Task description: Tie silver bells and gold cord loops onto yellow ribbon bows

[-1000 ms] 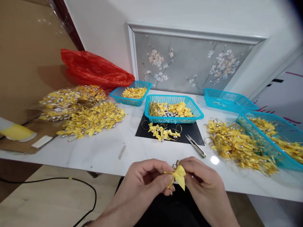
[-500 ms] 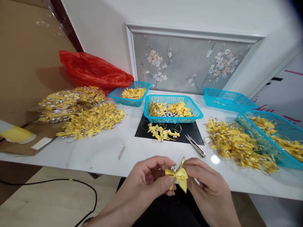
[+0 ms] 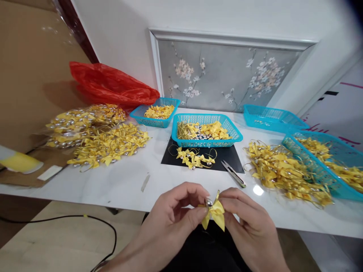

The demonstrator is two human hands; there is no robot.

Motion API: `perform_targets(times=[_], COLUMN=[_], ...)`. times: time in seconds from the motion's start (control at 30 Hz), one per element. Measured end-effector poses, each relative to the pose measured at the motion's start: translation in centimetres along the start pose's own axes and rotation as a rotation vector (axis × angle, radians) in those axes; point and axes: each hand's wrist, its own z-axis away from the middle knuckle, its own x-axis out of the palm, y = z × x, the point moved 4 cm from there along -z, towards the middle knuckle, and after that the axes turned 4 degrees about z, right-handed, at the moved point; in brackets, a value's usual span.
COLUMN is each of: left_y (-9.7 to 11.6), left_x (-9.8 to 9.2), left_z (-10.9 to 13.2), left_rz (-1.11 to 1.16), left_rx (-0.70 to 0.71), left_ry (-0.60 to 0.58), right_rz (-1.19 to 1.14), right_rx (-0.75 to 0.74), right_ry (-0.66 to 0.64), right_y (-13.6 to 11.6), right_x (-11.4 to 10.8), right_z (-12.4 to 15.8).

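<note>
Between my two hands, in front of the table's near edge, is a yellow ribbon bow [image 3: 217, 217] with a silver bell [image 3: 209, 203] at its upper left. My left hand [image 3: 181, 211] pinches the bow and bell between thumb and fingers. My right hand [image 3: 246, 221] closes on the bow's right side, near a gold cord [image 3: 217, 195] that sticks up; its fingertips are partly hidden. Beyond my hands, several finished-looking bows with bells [image 3: 195, 158] lie on a black mat [image 3: 172, 156]. Thread snips [image 3: 234, 174] rest across the mat's right edge.
A blue basket [image 3: 208, 142] of bows, bells and cords stands behind the mat. Bow heaps lie left [image 3: 113, 145] and right [image 3: 280, 170]. More blue baskets [image 3: 272, 119] stand behind and at the right. A red plastic bag [image 3: 110, 85] sits back left, beside bagged bows [image 3: 70, 126].
My left fingers have shifted slightly up around the bell. The bow has turned a little, its left loop now pointing down. The things on the table have stayed put.
</note>
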Motion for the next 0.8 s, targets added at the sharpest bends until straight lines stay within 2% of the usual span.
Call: perform_targets(times=[0.33, 0.47, 0.63, 0.8], left_y=[-0.1, 0.1, 0.3, 0.3], left_x=[0.1, 0.3, 0.5, 0.5], left_z=[0.1, 0.4, 0.7, 0.9], left_rz=[-0.038, -0.009, 0.109, 0.122], left_rx=[0.016, 0.100, 0.164, 0.184], left_ry=[0.017, 0.008, -0.055, -0.024], right_rz=[0.038, 0.028, 0.025, 0.003], right_rx=[-0.012, -0.036, -0.125, -0.201], right_ry=[0.004, 0.069, 0.125, 0.111], right_y=[0.3, -0.1, -0.8, -0.9], right_x=[0.0, -0.1, -0.3, -0.4], right_z=[0.3, 0.0, -0.4, -0.2])
